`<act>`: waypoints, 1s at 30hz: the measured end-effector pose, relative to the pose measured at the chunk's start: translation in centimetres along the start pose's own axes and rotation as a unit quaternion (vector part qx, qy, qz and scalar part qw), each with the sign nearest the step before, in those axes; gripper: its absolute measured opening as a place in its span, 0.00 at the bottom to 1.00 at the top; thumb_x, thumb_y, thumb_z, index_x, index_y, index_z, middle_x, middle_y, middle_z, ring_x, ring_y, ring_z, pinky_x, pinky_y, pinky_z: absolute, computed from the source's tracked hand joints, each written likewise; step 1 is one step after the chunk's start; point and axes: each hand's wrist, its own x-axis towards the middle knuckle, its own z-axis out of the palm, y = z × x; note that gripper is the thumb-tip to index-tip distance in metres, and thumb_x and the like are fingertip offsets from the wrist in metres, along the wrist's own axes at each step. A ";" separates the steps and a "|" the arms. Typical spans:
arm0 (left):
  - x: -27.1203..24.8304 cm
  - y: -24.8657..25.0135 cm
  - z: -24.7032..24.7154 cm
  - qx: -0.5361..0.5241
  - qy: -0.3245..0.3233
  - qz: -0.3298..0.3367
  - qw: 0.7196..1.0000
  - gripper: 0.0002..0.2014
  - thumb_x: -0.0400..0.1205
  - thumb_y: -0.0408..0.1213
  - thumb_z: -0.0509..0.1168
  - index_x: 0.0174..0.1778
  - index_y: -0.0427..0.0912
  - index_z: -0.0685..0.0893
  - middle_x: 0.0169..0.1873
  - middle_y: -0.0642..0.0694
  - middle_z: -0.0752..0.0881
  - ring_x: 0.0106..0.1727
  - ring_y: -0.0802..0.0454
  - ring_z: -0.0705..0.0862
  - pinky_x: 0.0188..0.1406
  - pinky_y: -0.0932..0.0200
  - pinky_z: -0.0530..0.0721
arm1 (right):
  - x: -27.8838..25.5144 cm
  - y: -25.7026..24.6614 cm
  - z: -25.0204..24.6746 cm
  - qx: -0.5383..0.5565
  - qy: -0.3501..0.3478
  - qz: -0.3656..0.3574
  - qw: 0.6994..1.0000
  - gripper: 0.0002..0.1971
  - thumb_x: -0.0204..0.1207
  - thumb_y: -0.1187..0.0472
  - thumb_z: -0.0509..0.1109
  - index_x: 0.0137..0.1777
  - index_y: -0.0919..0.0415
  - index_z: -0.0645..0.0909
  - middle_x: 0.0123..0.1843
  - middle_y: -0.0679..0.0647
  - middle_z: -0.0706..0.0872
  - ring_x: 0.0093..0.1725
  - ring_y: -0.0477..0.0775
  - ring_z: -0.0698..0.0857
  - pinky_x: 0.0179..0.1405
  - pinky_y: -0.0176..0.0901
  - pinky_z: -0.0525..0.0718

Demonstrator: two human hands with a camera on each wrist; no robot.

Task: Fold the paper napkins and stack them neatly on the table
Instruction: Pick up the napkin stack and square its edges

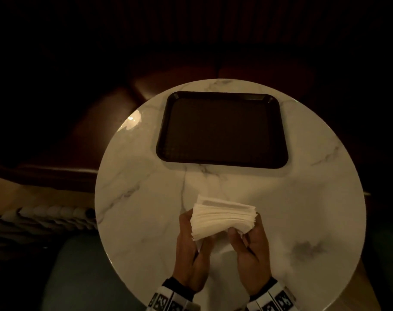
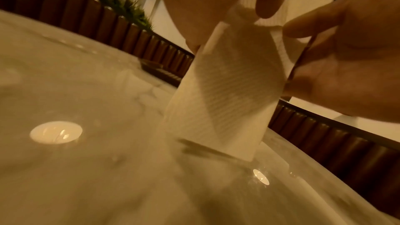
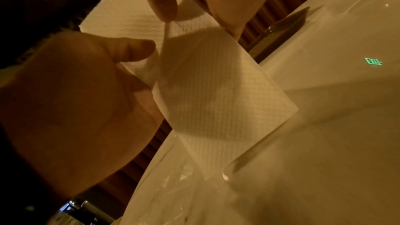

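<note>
STEP: peeling one napkin (image 2: 225, 91) off the wad (image 1: 222, 217) | GRIP: left hand (image 1: 191, 250) clamps wad from below; right hand (image 1: 249, 245) pinches the hanging napkin | PLACE: napkin dangles under the grips, above table (image 1: 303, 221); corner contact unclear | NEXT: likely free napkin, lay flat, fold

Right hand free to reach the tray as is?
Probably not yet: the right hand and left hand both hold the napkin stack. The path over the table to the tray looks unobstructed.
</note>
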 end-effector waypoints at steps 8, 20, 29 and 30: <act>-0.5 -2.0 0.0 0.016 0.004 -0.019 1.000 0.23 0.76 0.33 0.69 0.62 0.64 0.76 0.56 0.52 0.86 0.57 0.51 0.86 0.51 0.45 0.86 | -0.6 1.2 -0.5 0.010 -0.013 0.027 0.999 0.18 0.70 0.63 0.69 0.58 0.46 0.77 0.54 0.52 0.87 0.53 0.53 0.87 0.50 0.48 0.84; 0.5 -1.0 -1.2 0.140 -0.062 0.005 0.988 0.20 0.76 0.47 0.67 0.61 0.41 0.82 0.55 0.49 0.85 0.59 0.62 0.83 0.54 0.76 0.75 | 0.4 0.1 -0.4 -0.007 -0.014 0.017 1.000 0.17 0.72 0.64 0.69 0.55 0.43 0.77 0.53 0.49 0.87 0.54 0.53 0.86 0.51 0.41 0.83; 1.6 0.5 -2.6 0.129 -0.116 -0.050 0.984 0.26 0.79 0.34 0.69 0.62 0.62 0.63 0.59 0.73 0.78 0.58 0.70 0.81 0.53 0.68 0.82 | 1.0 -0.3 0.0 -0.108 -0.046 0.080 0.990 0.24 0.77 0.69 0.68 0.57 0.35 0.71 0.53 0.36 0.85 0.53 0.33 0.83 0.50 0.27 0.79; 1.8 1.4 -3.0 0.121 -0.122 -0.061 0.983 0.25 0.79 0.37 0.70 0.62 0.62 0.63 0.58 0.71 0.80 0.58 0.69 0.82 0.53 0.66 0.83 | 1.3 -1.1 0.1 -0.115 -0.057 0.089 0.988 0.23 0.77 0.70 0.67 0.58 0.38 0.70 0.53 0.37 0.85 0.54 0.32 0.82 0.52 0.29 0.79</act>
